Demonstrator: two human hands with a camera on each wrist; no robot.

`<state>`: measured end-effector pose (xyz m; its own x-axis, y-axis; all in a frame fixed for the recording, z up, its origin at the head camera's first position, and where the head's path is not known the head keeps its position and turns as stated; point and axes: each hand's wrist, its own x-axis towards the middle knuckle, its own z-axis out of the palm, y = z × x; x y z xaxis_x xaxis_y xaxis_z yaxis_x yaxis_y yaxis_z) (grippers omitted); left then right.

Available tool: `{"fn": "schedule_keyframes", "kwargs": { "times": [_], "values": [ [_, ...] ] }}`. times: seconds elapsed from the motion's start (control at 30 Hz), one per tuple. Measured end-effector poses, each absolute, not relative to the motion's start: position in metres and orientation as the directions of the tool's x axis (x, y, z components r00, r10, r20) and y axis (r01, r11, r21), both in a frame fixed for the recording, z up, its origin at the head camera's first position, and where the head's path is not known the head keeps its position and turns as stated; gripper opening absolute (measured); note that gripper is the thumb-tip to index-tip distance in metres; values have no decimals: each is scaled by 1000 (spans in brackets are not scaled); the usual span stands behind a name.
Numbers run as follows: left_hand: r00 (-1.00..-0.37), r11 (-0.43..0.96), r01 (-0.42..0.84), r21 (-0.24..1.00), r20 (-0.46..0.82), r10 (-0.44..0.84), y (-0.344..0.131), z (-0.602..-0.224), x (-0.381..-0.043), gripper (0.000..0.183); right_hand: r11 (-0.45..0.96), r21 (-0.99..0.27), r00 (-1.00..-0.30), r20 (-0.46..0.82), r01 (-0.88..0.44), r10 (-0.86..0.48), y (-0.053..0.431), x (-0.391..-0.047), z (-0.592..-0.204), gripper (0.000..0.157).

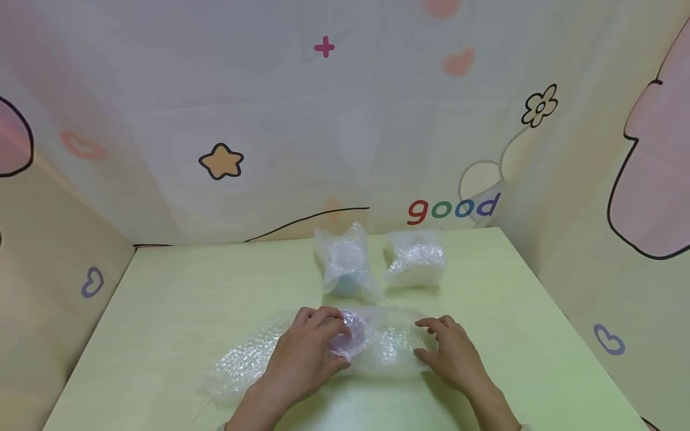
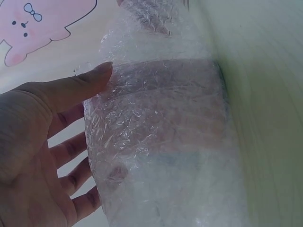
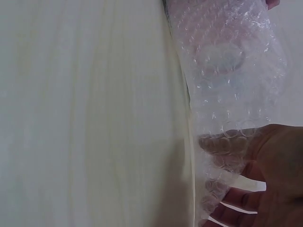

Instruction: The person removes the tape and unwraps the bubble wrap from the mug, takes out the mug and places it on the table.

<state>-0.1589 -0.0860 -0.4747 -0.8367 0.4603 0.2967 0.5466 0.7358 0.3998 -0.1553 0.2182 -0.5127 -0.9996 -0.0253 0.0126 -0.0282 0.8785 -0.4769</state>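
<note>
Two hands [image 1: 306, 353] [image 1: 453, 352], three bubble-wrap bundles [image 1: 385, 350] [image 1: 346, 258] [image 1: 416, 257]

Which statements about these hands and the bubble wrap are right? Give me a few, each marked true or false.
1. Two bubble-wrapped bundles sit near the far edge of the tabletop. True.
2. The left hand is raised well clear of the bubble wrap. False: it touches it.
3. The right hand is at the wrap's right end. True.
4. The tabletop is black. False: it is pale yellow-green.
5. The word "good" is all one colour. False: its letters differ.
</note>
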Motion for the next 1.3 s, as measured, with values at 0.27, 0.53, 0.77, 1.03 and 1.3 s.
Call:
{"fn": "schedule_keyframes", "kwargs": {
  "times": [0.27, 0.53, 0.77, 1.03, 1.3],
  "values": [
    [-829, 733, 557, 389, 307, 467, -86, -476, -160, 39, 880, -476, -1000, 0, -14, -16, 218, -155, -516, 50],
    [-822, 729, 567, 382, 307, 479, -86, -475, -160, 39, 889, -457, -1000, 0, -11, -12, 220, -159, -517, 50],
    [-824, 737, 565, 370, 296, 483, -87, -475, -161, 41, 892, -451, -1000, -12, -9, -16, 220, -158, -517, 50],
    [-830, 729, 558, 397, 281, 482, -87, -475, -161, 40, 890, -456, -1000, -12, -19, -28, 222, -158, -518, 49],
    [-839, 730, 544, 414, 270, 472, -88, -474, -160, 40, 891, -451, -998, -1, -52, -59, 224, -159, -518, 47]
  ]
}}
